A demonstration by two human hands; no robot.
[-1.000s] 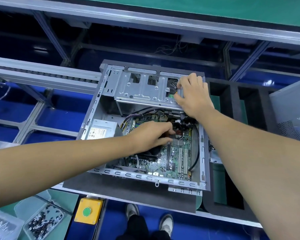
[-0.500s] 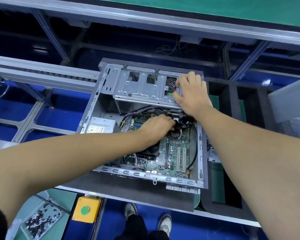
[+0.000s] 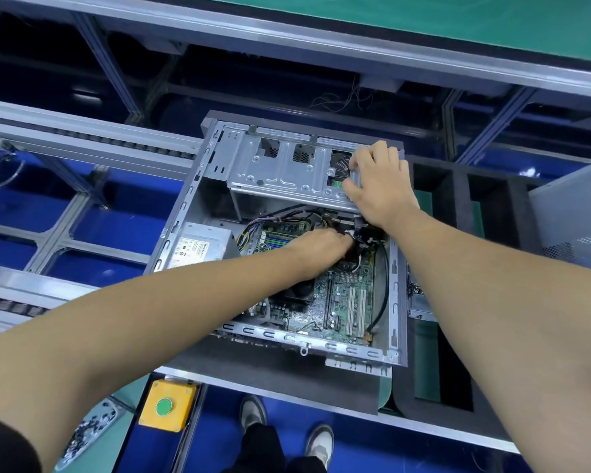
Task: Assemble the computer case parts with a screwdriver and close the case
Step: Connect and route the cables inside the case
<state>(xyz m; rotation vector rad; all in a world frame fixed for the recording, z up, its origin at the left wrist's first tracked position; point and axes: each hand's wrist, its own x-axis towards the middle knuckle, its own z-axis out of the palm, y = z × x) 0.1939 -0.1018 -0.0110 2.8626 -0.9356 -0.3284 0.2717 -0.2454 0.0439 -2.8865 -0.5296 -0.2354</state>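
Head view: left hand (image 3: 316, 249) has pushed deeper toward the cables (image 3: 357, 238).

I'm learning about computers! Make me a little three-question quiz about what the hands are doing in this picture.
1. True or false: the side of the computer case is open, so the motherboard shows.
2. Which hand rests on the metal drive cage at the far end of the case? A) left hand B) right hand C) neither
3. Fill in: the yellow box near the person's shoes has a ____ button on top.

Key
1. True.
2. B: the right hand lies on the cage's right end, while the left hand reaches down among the cables above the board.
3. Green.
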